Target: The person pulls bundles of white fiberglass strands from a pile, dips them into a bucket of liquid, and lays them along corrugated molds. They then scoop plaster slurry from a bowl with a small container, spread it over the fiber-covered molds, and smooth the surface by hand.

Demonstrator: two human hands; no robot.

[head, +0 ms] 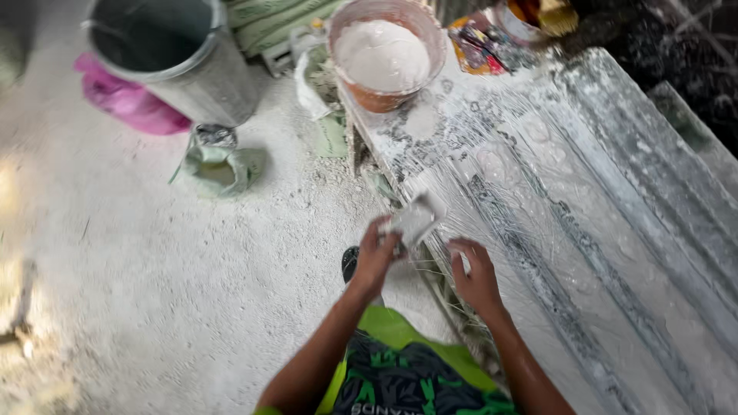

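Dusty white floor (154, 269) ran beside a long ridged mould (584, 230) wrapped in clear plastic film. Left hand (375, 257) had its grip closed on a small pale plaster-smeared pad (415, 219) at the mould's near edge; right hand (477, 275) lay flat on the film, grip wide, holding nothing. Judged best: keep the flat hand pinning the film, work the pad evenly. Orange tub of white plaster (384, 54) stood at the far end, crumpled multicoloured packet (480, 48) just beside. Grey bucket (173, 54), pink bag (127, 100), green sack (219, 167) on floor.
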